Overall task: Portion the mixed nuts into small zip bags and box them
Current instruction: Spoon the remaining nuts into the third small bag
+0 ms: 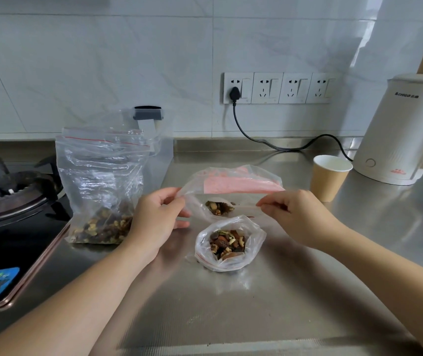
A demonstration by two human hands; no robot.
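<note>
While pinching the top corners of a small bag between left hand and right hand, stretching its mouth flat, probably to press the zip closed. Left fingers curled on the left corner, right thumb and fingertips closed on the right corner. Inside this bag, a little portion of nuts, visible through the plastic.

Just near of it, a second small bag standing on the steel counter, filled with nuts, mouth wide and not yet zipped. Behind the held bag, a packet of pink-tinted empty bags, lying flat. To the left, beside the stove, the big bag with a good layer of nuts remaining at the bottom. Far right, a paper cup and a white kettle.

Judging from this: two portions made, neither sealed for sure, many more still to fill. No box to be seen anywhere, so boxing not begun.
</note>
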